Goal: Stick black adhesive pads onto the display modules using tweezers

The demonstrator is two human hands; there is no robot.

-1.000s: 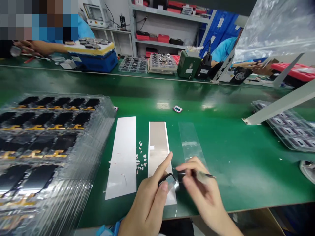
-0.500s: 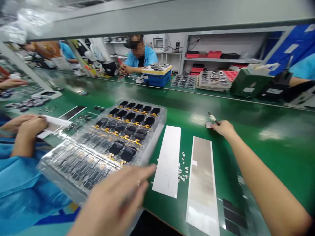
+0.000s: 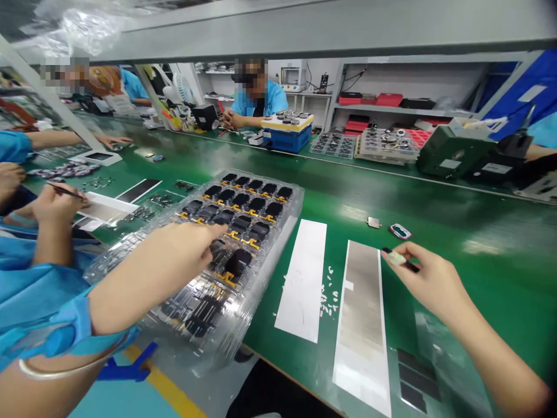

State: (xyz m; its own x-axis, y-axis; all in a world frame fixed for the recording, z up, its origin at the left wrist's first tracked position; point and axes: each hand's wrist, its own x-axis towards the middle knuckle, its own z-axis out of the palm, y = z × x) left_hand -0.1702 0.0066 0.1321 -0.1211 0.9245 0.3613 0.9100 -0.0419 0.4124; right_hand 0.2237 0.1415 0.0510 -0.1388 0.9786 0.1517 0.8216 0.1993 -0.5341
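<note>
Head view: the left hand [image 3: 176,251] hangs over black display panels [image 3: 238,262] in the tray stack [image 3: 266,271], its fingers' grip unclear; right of the stack, the right hand [image 3: 435,276] pinches a small tool [image 3: 395,257]. Panel picking seems underway, calling for a light edge grip.

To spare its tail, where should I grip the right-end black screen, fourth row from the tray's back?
Probably the black screen by its two side edges, from above: it lies flat in the tray, its orange tail at the near edge.
</note>
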